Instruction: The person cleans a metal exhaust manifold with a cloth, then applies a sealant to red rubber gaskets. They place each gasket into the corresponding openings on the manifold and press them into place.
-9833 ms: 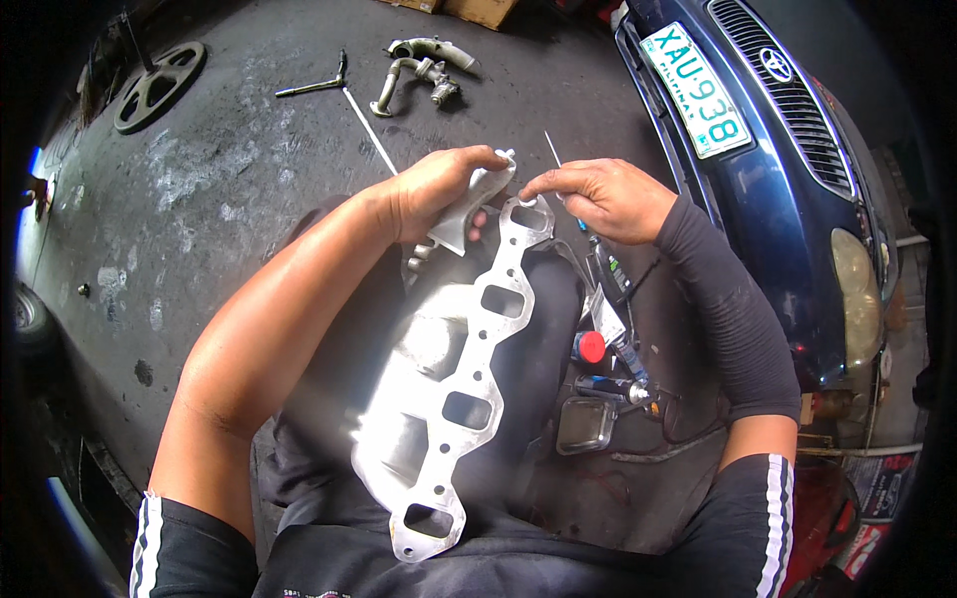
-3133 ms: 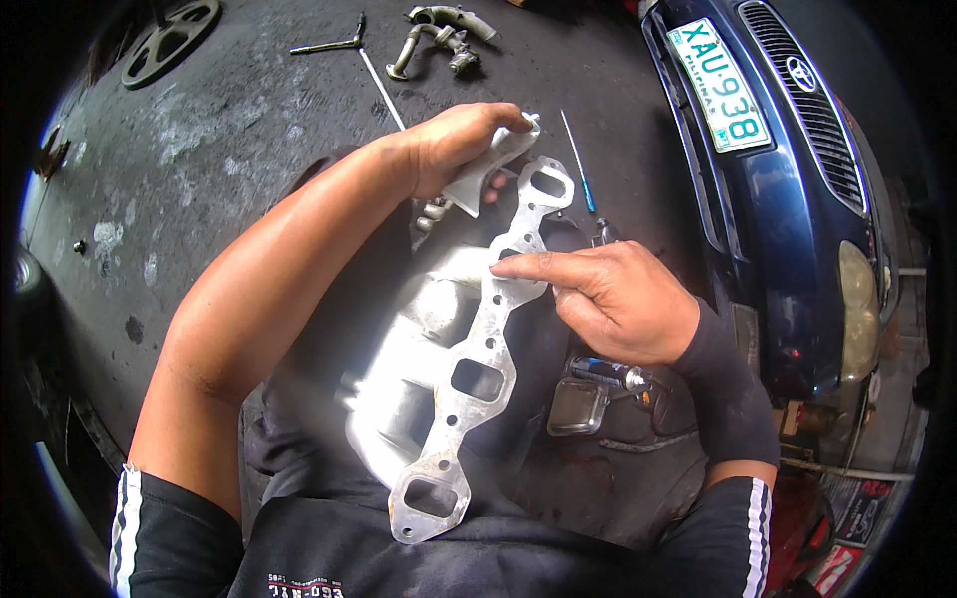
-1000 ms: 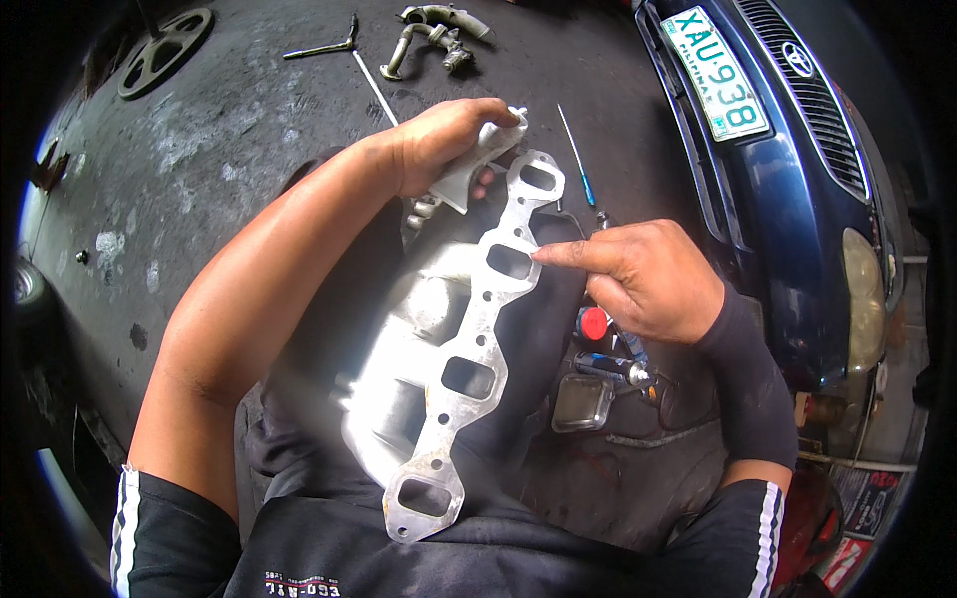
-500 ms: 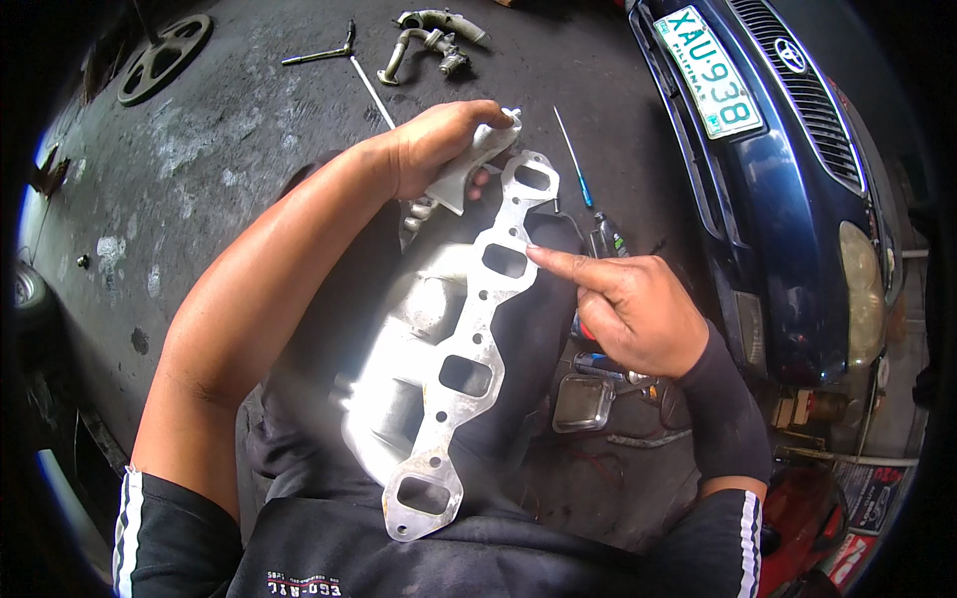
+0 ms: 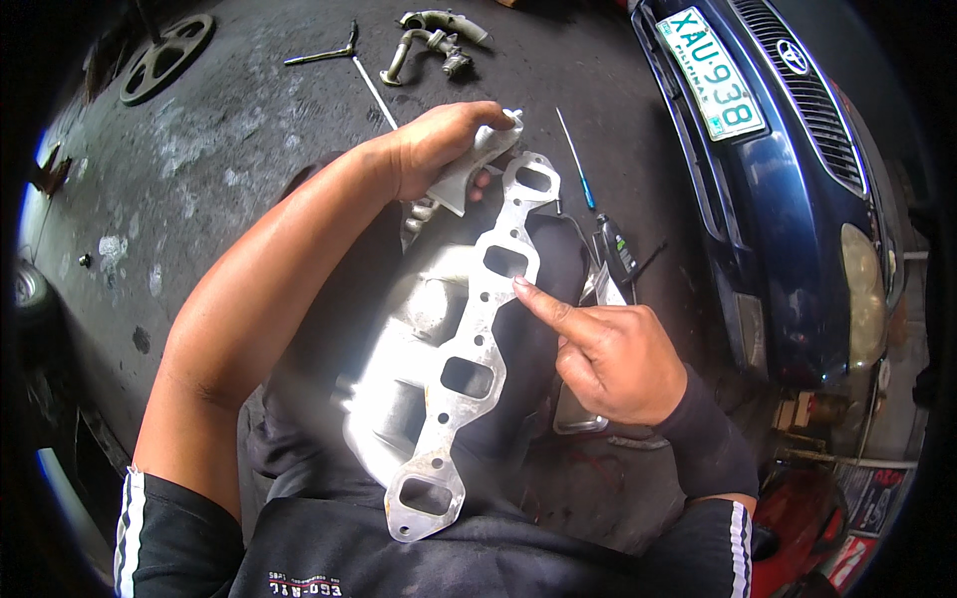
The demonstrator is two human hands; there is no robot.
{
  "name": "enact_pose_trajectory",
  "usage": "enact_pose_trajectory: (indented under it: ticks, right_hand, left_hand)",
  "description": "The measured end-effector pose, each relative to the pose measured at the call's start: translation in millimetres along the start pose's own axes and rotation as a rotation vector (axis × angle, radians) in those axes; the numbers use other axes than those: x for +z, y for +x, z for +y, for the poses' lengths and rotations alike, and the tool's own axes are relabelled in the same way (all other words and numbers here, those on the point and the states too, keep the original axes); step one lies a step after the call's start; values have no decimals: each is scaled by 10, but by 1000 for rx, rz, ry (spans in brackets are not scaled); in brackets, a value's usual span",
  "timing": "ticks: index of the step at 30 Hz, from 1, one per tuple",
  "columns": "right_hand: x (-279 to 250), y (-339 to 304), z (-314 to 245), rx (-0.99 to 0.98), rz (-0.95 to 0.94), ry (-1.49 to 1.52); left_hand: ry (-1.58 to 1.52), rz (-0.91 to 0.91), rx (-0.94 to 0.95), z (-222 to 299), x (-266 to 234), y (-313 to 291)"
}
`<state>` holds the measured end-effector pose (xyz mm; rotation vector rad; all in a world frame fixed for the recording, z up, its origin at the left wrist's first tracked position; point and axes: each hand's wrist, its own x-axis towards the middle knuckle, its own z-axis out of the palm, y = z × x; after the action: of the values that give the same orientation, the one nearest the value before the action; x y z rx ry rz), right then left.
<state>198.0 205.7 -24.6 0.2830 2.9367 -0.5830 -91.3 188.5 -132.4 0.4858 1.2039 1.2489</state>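
A silver intake manifold (image 5: 482, 319) lies slantwise across my lap, its flat flange facing up. Several rounded rectangular ports and small bolt holes run along that flange. At the far end my left hand (image 5: 439, 149) is closed around the manifold's upturned cast part, thumb on top; most of its fingers are hidden behind the metal. My right hand (image 5: 620, 361) holds nothing. Its index finger is stretched out, with the tip at the right edge of the flange just below the second port from the far end, while the other fingers curl in.
A dark blue car's front bumper (image 5: 763, 189) stands at the right. On the floor lie a blue-handled screwdriver (image 5: 587, 189), a black bottle (image 5: 617, 249), a T-shaped wrench (image 5: 321, 58) and a metal pipe assembly (image 5: 435, 42). A metal tray (image 5: 580, 424) is partly behind my right hand.
My right index fingertip has slid down the flange edge, from beside the second port to below it. The right hand moved toward me; the left hand and manifold stay nearly still.
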Motion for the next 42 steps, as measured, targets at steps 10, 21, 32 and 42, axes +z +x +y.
enact_pose_trajectory:
  ticks: [10,21,32,42]
  right_hand:
    - [-26,102,153,81,106,-83]
    - [-217,236,210,163,125,343]
    - [-317,1060,971,447,162,1179]
    - [-356,862,621,344,57,1046]
  left_hand:
    - [16,-19,-28,17,-45,4]
    - [325,-72,230,-76,-8,-43]
    - [777,27,527,-139,8,-66]
    - [691,24,354,-146,-13,7]
